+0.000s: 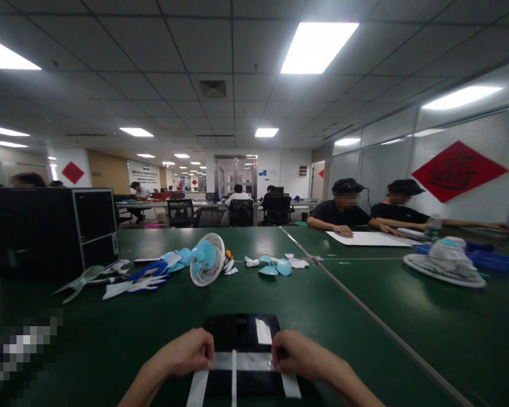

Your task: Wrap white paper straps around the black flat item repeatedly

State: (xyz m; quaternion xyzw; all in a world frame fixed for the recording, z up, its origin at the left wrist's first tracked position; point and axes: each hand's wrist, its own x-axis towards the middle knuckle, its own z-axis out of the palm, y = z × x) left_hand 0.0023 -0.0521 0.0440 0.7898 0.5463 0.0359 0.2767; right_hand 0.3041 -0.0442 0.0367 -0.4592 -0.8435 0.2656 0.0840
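Note:
A flat black box [242, 333] lies on the green table [280, 305] right in front of me, with strips of clear tape [242, 362] stuck across its near part. My left hand [186, 353] rests at the box's left edge, fingers curled and pressed on the tape. My right hand [299, 355] does the same at the right edge, fingers closed on the tape. Loose tape ends hang over the box's near side.
A small white and blue fan [207, 259] stands mid-table among blue fan blades [275, 267] and gloves [131, 282]. A black computer case [51, 229] stands at the left. Two people sit at the far right with white paper [369, 238]; a fan grille [443, 268] lies near them.

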